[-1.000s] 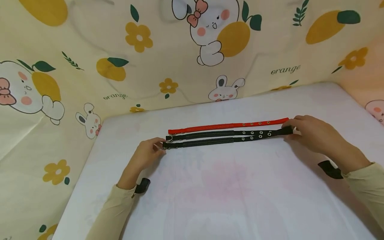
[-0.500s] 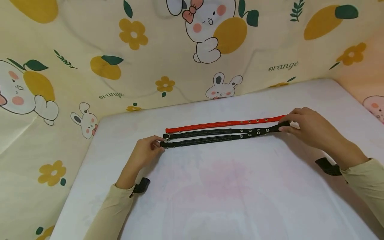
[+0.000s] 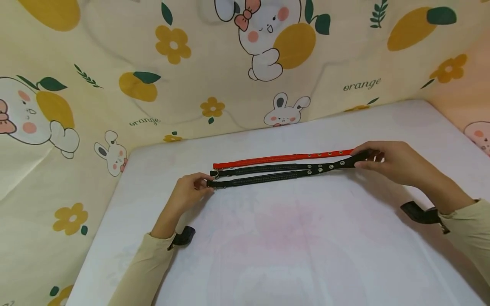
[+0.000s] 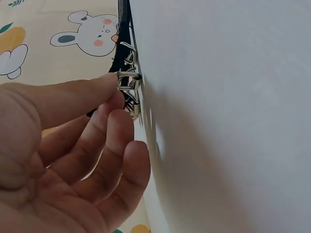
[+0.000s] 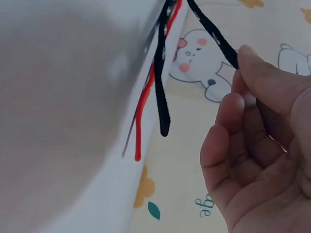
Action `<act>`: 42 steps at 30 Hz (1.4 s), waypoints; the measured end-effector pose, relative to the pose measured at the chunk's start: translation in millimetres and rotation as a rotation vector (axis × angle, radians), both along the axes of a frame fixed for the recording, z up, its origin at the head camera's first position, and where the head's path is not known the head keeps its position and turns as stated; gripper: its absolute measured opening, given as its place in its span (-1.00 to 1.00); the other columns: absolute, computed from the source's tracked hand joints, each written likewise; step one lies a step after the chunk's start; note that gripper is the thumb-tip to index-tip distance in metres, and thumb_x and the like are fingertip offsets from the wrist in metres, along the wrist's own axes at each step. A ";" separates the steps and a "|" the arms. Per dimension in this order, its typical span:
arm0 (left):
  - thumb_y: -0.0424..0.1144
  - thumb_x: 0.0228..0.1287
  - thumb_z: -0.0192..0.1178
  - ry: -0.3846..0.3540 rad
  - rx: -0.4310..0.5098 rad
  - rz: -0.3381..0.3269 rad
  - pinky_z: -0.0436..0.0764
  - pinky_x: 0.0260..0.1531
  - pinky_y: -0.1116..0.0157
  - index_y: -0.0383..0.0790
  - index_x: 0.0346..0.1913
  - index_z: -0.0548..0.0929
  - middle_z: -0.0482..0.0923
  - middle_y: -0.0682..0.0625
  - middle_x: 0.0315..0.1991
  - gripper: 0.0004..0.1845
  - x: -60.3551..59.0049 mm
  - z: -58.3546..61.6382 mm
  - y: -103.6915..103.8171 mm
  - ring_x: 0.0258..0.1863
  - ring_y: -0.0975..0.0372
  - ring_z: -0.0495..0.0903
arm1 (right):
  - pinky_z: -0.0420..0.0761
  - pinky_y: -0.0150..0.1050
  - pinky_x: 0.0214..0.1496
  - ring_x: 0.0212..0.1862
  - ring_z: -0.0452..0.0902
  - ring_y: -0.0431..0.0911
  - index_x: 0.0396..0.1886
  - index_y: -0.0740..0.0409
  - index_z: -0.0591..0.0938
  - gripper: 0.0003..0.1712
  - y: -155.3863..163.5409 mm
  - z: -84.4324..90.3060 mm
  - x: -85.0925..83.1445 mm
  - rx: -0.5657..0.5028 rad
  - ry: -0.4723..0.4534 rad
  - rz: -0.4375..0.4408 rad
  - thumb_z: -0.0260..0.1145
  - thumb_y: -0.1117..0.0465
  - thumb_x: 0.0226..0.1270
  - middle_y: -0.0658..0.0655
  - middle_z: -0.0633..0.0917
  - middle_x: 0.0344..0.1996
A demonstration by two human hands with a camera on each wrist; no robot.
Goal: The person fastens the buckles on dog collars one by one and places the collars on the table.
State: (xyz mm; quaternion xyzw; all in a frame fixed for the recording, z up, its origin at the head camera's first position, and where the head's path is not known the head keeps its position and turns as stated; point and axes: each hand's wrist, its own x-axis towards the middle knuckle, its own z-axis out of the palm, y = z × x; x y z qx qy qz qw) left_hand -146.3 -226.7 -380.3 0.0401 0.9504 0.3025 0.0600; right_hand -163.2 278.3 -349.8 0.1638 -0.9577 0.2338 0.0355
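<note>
Two black buckle collars with metal eyelets lie side by side in the head view, the far black collar [image 3: 264, 170] just behind the near black collar [image 3: 264, 178]. A red collar [image 3: 264, 161] lies behind both. My left hand [image 3: 186, 191] pinches the buckle end of the near black collar, whose metal buckle [image 4: 129, 80] shows in the left wrist view. My right hand [image 3: 398, 163] pinches one black strap end [image 5: 221, 39] between thumb and finger, raised off the table. The other black strap end [image 5: 164, 121] and the red tip [image 5: 138, 150] hang free of the fingers.
The collars lie on a white-covered table [image 3: 283, 246]. A cream cloth with rabbits and oranges [image 3: 191, 85] rises along the back and left. Each wrist carries a black camera mount, the left mount [image 3: 183, 236] and the right mount [image 3: 417, 212].
My right hand has shifted slightly left, and now covers the red collar's tip in the head view. The black straps overlap more near it. My left hand keeps its pinch.
</note>
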 end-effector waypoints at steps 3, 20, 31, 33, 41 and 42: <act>-0.28 0.24 0.39 -0.025 0.002 0.012 0.53 -0.23 0.28 -0.16 0.04 0.71 0.63 -0.06 -0.30 -0.70 2.2 -0.8 -1.0 -0.24 0.14 0.59 | 0.40 -0.40 -0.33 -0.37 0.41 -0.31 -0.09 -0.12 0.72 -0.73 0.0 1.0 1.5 -0.036 -0.023 -0.010 0.51 0.08 0.20 -0.11 0.63 -0.46; -0.32 0.29 0.31 -0.034 0.042 -0.054 0.68 -0.13 0.14 -0.23 0.07 0.64 0.72 -0.15 -0.07 -0.70 1.1 11.7 -3.8 -0.05 0.01 0.70 | 0.41 -0.46 -0.28 -0.32 0.50 -0.39 -0.06 -0.20 0.72 -0.75 0.9 9.9 0.1 -0.103 -0.061 -0.021 0.45 0.00 0.27 -0.12 0.73 -0.37; -0.28 0.32 0.29 -0.123 0.101 -0.011 0.61 -0.33 0.34 -0.17 0.16 0.65 0.65 -0.15 -0.07 -0.65 2.0 9.1 -7.0 -0.12 0.09 0.65 | 0.43 -0.40 -0.26 -0.27 0.54 -0.43 0.00 -0.21 0.70 -0.66 -5.1 17.5 -0.4 -0.096 -0.150 -0.025 0.45 -0.10 0.24 -0.08 0.76 -0.31; -0.31 0.32 0.29 -0.125 0.136 -0.021 0.60 -0.34 0.33 -0.19 0.15 0.65 0.63 -0.17 -0.08 -0.65 2.0 9.9 -7.5 -0.16 0.10 0.64 | 0.42 -0.40 -0.27 -0.29 0.57 -0.39 -0.02 -0.21 0.70 -0.68 -8.2 19.0 -0.7 -0.099 -0.157 -0.010 0.45 -0.08 0.25 -0.09 0.76 -0.33; -0.31 0.28 0.34 -0.123 0.204 -0.040 0.56 -0.37 0.33 -0.20 0.11 0.68 0.62 -0.14 -0.15 -0.66 2.3 10.6 -9.3 -0.23 0.17 0.60 | 0.42 -0.39 -0.27 -0.31 0.60 -0.27 -0.09 -0.21 0.72 -0.77 -27.0 31.9 -5.0 -0.120 -0.178 0.052 0.45 -0.03 0.26 -0.06 0.77 -0.33; -0.31 0.27 0.35 -0.115 0.212 -0.041 0.55 -0.37 0.34 -0.22 0.11 0.69 0.64 -0.14 -0.16 -0.66 2.3 10.7 -10.1 -0.25 0.18 0.60 | 0.44 -0.40 -0.27 -0.30 0.61 -0.25 -0.10 -0.20 0.72 -0.77 -29.6 34.1 -5.8 -0.125 -0.187 0.053 0.45 -0.02 0.26 -0.05 0.77 -0.31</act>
